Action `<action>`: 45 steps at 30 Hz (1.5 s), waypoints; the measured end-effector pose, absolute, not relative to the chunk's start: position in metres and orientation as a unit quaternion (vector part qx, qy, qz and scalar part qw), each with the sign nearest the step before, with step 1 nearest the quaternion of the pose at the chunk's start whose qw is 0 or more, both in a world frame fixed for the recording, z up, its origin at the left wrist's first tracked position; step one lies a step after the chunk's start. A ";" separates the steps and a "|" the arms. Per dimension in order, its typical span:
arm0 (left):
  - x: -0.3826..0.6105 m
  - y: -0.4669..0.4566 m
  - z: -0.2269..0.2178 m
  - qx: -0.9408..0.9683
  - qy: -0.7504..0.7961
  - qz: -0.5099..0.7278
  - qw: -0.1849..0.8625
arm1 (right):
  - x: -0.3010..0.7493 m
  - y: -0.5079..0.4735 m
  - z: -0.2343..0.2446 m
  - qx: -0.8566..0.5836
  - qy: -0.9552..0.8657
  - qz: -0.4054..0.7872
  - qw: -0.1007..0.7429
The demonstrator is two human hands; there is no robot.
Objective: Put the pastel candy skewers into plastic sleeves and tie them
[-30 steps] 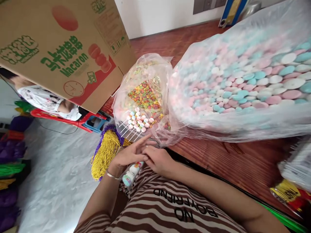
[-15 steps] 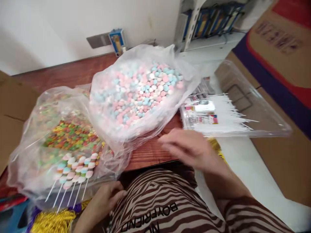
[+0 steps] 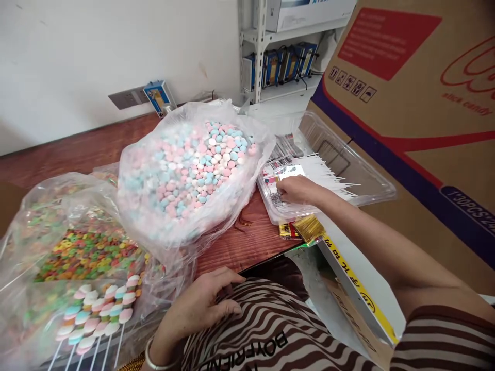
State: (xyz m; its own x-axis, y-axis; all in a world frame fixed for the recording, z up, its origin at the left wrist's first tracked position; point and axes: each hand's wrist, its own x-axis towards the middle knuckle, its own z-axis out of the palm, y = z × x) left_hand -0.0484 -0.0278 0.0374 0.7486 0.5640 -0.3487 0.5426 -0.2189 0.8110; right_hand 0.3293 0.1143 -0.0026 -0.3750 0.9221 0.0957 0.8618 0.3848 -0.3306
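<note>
My right hand (image 3: pixel 296 190) reaches into a clear plastic tray (image 3: pixel 371 188) at the right and its fingers pinch at the small printed packets (image 3: pixel 280 167) lying beside a heap of white sticks (image 3: pixel 328 175). My left hand (image 3: pixel 204 304) rests loosely curled against my striped shirt at the table's near edge and holds nothing that I can see. Finished skewers of pastel candies (image 3: pixel 100 312) lie at the lower left, next to a bag of small colourful rings (image 3: pixel 83 252). A big clear bag of pink, blue and white candies (image 3: pixel 189 165) sits in the middle.
The wooden table (image 3: pixel 240 247) carries the bags. Gold twist ties (image 3: pixel 307 229) lie by the tray's near corner. A large cardboard box (image 3: pixel 417 113) stands at the right. A white shelf with boxes (image 3: pixel 278 56) stands at the back wall.
The view has swung from left to right. My right hand left my lap and reached across to the tray. My left hand stayed at my lap; the candy stick it touched is out of sight.
</note>
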 end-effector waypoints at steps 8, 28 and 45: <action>-0.047 -0.023 0.025 0.760 0.368 0.032 0.535 | 0.324 0.087 0.055 -0.642 -0.721 0.091 0.244; 0.009 -0.004 0.007 0.243 0.423 0.567 0.664 | 0.166 0.023 0.048 -0.396 -0.658 0.480 0.424; 0.006 0.002 0.001 0.196 0.405 0.665 0.596 | 0.158 0.005 -0.001 -0.492 -0.549 0.475 0.481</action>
